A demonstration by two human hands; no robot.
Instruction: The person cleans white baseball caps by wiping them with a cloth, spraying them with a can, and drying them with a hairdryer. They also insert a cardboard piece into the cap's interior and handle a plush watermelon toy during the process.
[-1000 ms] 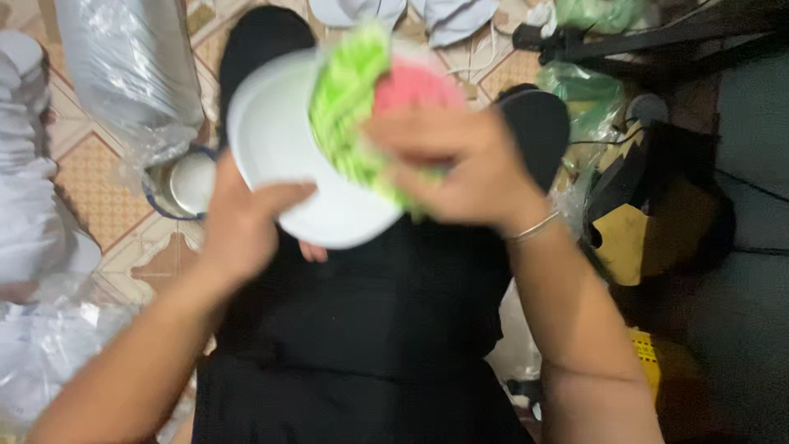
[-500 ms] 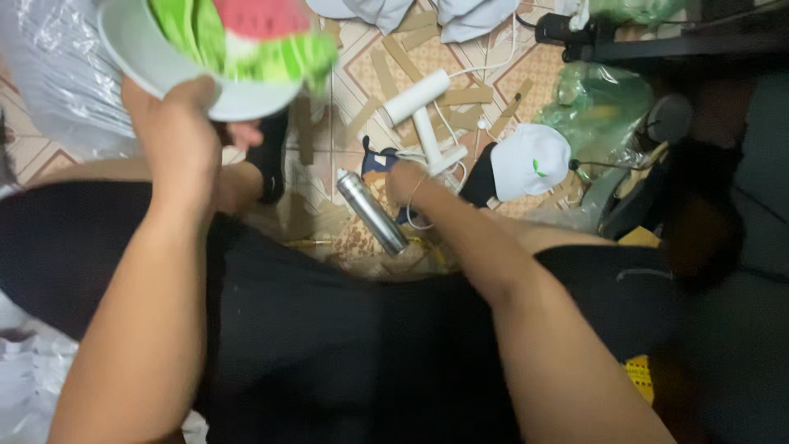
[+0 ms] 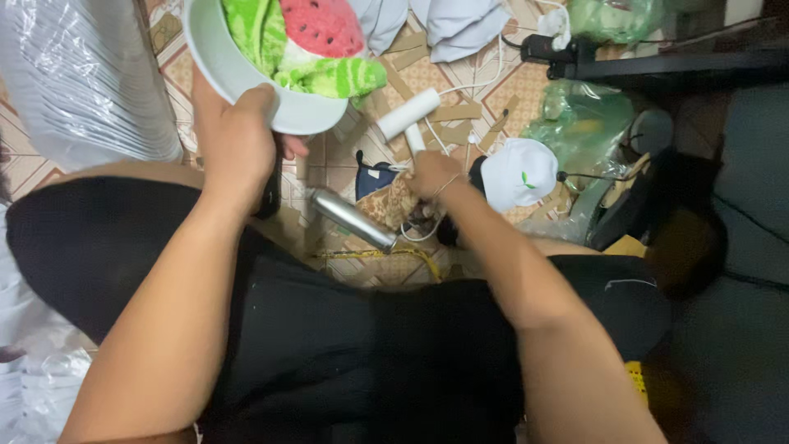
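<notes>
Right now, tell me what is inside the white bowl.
The white bowl, held by the left hand, holds a cloth patterned like watermelon, green with a red seeded patch. The cloth hides the bowl's bottom.

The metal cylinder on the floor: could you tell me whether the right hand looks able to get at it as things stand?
Probably yes. The right hand is down at the floor just beside the metal cylinder, and nothing lies over the cylinder. What the hand may already grip is unclear. The left hand holds the white bowl up.

A cloth (image 3: 316,49) lies in the bowl (image 3: 215,62), left of the roller (image 3: 408,115), with the metal cylinder (image 3: 352,218) below.
</notes>
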